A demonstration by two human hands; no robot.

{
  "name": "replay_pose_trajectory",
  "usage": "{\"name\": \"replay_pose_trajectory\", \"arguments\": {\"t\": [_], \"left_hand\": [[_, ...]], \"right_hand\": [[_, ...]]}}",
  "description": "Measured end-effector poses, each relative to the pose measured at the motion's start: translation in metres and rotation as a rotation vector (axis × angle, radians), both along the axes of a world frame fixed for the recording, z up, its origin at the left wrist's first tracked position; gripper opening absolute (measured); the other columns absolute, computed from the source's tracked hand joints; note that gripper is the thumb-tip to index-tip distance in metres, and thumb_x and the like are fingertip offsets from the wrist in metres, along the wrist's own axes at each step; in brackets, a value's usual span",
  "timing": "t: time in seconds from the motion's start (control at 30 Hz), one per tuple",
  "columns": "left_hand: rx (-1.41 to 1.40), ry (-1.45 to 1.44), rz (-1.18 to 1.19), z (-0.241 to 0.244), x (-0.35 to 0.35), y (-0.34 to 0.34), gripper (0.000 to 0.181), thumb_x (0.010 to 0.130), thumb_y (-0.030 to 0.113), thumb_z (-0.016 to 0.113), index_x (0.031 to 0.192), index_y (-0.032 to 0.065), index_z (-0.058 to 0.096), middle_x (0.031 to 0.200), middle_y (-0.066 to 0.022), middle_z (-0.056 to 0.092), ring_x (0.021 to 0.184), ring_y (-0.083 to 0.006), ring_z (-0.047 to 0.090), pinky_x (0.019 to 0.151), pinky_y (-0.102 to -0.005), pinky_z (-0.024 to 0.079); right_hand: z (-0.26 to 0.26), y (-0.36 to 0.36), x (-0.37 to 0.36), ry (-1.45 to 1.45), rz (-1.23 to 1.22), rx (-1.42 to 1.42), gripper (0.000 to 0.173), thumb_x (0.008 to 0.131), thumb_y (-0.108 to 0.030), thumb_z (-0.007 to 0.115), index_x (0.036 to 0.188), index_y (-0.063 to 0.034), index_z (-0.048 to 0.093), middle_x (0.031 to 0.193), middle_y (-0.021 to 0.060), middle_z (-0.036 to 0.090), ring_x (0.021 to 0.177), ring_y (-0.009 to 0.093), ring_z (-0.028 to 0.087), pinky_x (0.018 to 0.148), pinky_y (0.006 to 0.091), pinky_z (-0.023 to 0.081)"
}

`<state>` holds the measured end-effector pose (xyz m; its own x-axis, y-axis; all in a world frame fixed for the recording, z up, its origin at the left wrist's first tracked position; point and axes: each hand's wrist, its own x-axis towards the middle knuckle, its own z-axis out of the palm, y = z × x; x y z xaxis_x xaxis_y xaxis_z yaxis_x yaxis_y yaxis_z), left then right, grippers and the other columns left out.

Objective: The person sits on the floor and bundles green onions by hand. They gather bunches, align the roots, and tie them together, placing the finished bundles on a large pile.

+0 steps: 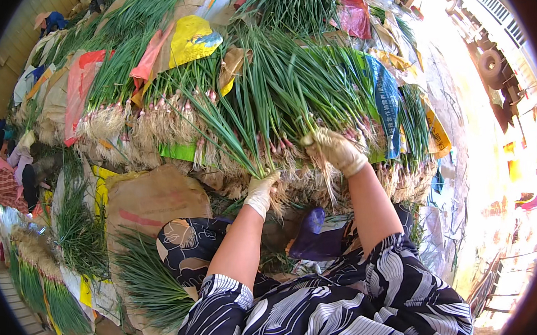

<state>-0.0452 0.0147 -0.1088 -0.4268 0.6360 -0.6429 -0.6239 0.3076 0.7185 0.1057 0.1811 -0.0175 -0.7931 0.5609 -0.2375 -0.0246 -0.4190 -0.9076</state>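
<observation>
My left hand (263, 191) wears a pale glove and is closed around the lower stems of a small bunch of young garlic plants (231, 139). Their leaves fan up and to the left, and roots hang below the fist. To the right, my right hand (337, 151), also gloved, grips a few garlic stems (311, 123) just above their pale roots (327, 177). Both hands are at the front edge of a broad heap of garlic plants (290, 77), whose pinkish bulbs and stringy roots face me and whose leaves point away.
A yellow plastic sack (194, 39) and a blue printed sack (386, 108) lie among the rows. At left are a brown sack (158, 198) and loose garlic greens (152, 278). A purple boot (315, 236) is below my hands. Another person (10, 176) sits far left; a vehicle wheel (491, 67) shows right.
</observation>
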Motion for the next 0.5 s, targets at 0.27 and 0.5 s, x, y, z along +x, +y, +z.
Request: {"name": "replay_pose_trajectory", "arguments": {"t": [0.27, 0.5], "left_hand": [[-0.057, 0.048, -0.329, 0.042, -0.026, -0.023, 0.031, 0.075, 0.001, 0.050, 0.102, -0.0069, 0.064, 0.071, -0.0101, 0.061, 0.065, -0.0188, 0.067, 0.047, -0.0211, 0.043], [0.174, -0.338, -0.145, 0.074, -0.012, -0.079, 0.008, 0.087, 0.002, 0.058, 0.094, 0.0043, 0.057, 0.092, -0.0120, 0.067, 0.078, -0.0212, 0.067, 0.065, -0.0415, 0.058]], "right_hand": [[-0.075, -0.049, 0.022, -0.328, -0.051, 0.273, 0.025, 0.091, -0.023, 0.061, 0.104, -0.0021, 0.061, 0.087, 0.0050, 0.064, 0.079, 0.015, 0.056, 0.076, 0.0289, 0.047], [-0.001, -0.121, -0.027, -0.532, 0.181, 0.971, 0.017, 0.087, -0.021, 0.059, 0.097, -0.0076, 0.061, 0.083, 0.0114, 0.067, 0.074, 0.025, 0.066, 0.068, 0.0383, 0.051]]}}
